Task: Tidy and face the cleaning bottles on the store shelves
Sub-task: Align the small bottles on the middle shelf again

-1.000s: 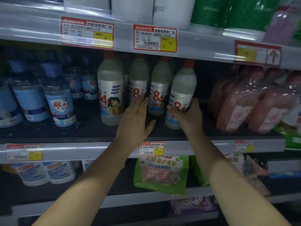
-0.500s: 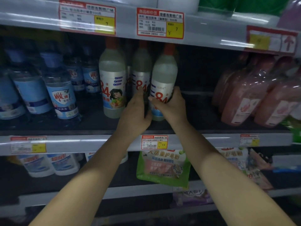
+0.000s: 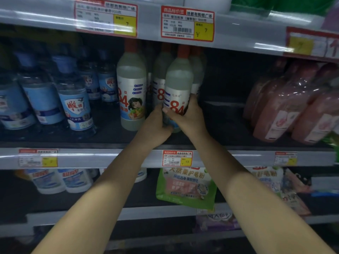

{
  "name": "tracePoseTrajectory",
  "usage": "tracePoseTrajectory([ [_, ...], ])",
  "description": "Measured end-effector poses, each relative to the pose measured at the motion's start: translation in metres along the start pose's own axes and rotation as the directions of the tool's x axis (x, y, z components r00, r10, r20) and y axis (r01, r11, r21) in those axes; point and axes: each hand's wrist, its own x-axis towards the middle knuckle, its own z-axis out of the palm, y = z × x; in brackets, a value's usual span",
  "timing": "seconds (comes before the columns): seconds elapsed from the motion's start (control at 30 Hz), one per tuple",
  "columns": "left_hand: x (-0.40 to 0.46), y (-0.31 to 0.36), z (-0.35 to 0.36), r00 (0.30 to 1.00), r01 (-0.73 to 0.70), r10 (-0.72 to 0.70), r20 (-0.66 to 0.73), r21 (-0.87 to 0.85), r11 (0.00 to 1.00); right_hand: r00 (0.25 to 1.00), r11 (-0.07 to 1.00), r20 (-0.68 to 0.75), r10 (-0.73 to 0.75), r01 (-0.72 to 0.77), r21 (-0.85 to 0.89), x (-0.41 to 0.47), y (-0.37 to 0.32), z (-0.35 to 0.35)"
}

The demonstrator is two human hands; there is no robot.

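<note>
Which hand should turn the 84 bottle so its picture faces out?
Probably the right hand: its fingers wrap the held 84 bottle from the right side, so that grip could twist it. The left hand only cups the bottle's lower left, steadying it.

Dim light is falling from twelve o'clock, glaring along the shelf rails (image 3: 238, 35). Deep shadow is filling the shelf backs. Edges at three and nine o'clock are bending and blurring; the centre is staying sharper.
</note>
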Motion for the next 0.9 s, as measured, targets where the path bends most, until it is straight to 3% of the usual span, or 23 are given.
tracePoseTrajectory([
  [0.43, 0.0, -0.002, -0.002, 0.999, 0.01, -0.012, -0.043, -0.062, 0.998, 0.991, 1.0, 0.137, -0.005, 0.01, -0.029, -0.001, 0.004, 0.001],
  [0.9, 0.005, -0.013, 0.007, 0.988, -0.044, 0.051, -0.149, 0.05, 0.998, 0.988, 0.99, 0.122, -0.094, 0.106, -0.089, 0.002, 0.008, 0.011],
])
